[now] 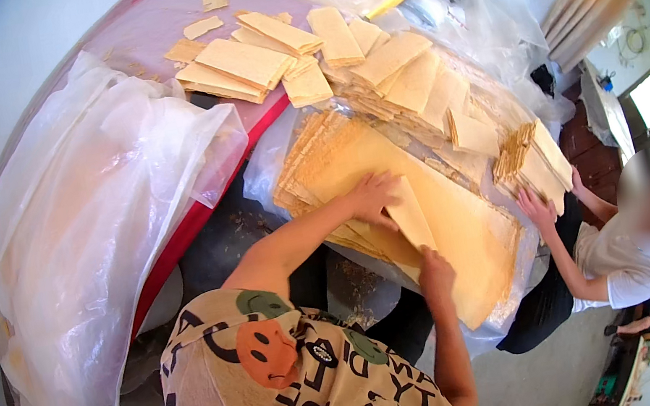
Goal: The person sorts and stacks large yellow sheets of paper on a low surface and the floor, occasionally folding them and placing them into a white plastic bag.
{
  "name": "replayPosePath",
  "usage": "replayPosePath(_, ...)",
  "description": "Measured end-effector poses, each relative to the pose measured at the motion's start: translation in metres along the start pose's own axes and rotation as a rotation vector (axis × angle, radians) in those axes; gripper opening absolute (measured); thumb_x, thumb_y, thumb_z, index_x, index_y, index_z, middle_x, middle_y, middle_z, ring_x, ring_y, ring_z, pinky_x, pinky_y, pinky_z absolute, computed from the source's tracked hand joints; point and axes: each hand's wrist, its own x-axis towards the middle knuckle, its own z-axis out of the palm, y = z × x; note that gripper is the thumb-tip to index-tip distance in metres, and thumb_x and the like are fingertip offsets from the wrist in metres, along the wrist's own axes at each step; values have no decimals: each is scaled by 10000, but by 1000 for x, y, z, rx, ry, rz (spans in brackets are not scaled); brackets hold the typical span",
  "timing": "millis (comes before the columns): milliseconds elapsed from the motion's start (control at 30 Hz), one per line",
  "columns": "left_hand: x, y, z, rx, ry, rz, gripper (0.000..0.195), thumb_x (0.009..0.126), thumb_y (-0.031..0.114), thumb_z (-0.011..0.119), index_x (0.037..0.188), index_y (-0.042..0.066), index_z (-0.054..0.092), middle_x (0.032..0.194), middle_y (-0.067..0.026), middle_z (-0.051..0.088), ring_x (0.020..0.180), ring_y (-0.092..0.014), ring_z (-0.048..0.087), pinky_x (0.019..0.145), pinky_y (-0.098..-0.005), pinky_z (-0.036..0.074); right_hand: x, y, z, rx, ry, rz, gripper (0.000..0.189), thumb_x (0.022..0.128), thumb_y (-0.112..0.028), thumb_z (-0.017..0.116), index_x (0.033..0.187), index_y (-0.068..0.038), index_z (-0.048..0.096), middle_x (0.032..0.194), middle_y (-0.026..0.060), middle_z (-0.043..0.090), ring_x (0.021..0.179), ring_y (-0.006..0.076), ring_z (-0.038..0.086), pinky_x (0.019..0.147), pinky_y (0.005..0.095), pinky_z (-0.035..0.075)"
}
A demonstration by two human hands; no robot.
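A stack of large thin yellow-tan sheets [472, 243] lies before me on a plastic-covered surface. Near its front edge, a folded flap of sheet [408, 212] stands up between my hands. My left hand [374, 200] rests on the stack with its fingers spread, touching the flap's far end. My right hand [436, 271] pinches the near end of the flap between thumb and fingers. Beyond the stack are many folded rectangular pieces [391, 58] of the same material, piled loosely. Whether the flap is one layer or several, I cannot tell.
Clear plastic sheeting [101, 155] covers a bulky heap on the left, over a red-edged table [179, 245]. At the right a co-worker [614, 259] holds a bundle of folded pieces [532, 164]. More plastic film [493, 17] lies at the back. Crumbs lie on the floor.
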Motion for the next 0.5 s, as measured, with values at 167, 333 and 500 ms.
replayPosePath(167, -48, -18, -15, -111, 193, -97, 420, 830, 420, 616, 1160, 159, 621, 1091, -102, 640, 1063, -262, 597, 850, -408, 482, 17, -12, -81, 75, 545, -212, 297, 812, -6, 543, 1102, -55, 585, 994, 137, 624, 946, 327, 590, 821, 412, 468)
replayPosePath(333, -57, -59, -63, -458, 950, -515, 263, 859, 224, 615, 1056, 52, 584, 800, -125, 640, 537, -270, 591, 491, -368, 479, 31, -29, -106, 478, 781, -77, 298, 864, -64, 561, 1160, -20, 563, 1164, 191, 575, 1091, 365, 542, 929, 427, 431)
replayPosePath(500, -69, -141, -143, -1041, 1482, -657, 199, 879, 144, 569, 999, -14, 548, 704, -87, 612, 505, -159, 573, 420, -290, 457, 19, -27, -20, 326, 437, -194, 380, 826, -152, 640, 1185, -57, 558, 1233, 180, 546, 1169, 346, 504, 975, 436, 395)
